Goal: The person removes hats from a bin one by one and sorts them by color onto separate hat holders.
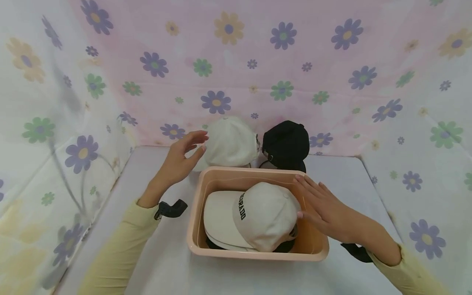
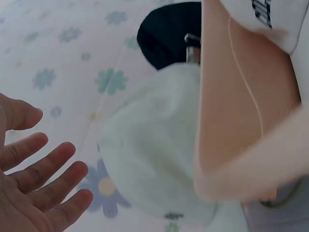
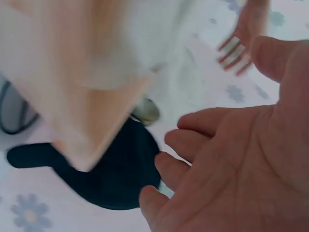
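A peach plastic bin stands in front of me. Inside lies a cream baseball cap with dark lettering, its brim to the left, over something dark that is mostly hidden. Behind the bin sit a white cap and a black cap. My left hand is raised at the white cap's left side, fingers loosely bent and holding nothing; the left wrist view shows a gap between it and the cap. Over the bin's right side hovers my right hand, fingers extended, close to the cream cap; contact is unclear.
The bin and caps rest on a white-covered table. A flower-patterned cloth hangs close behind the caps and along both sides. Each wrist carries a black strap mount.
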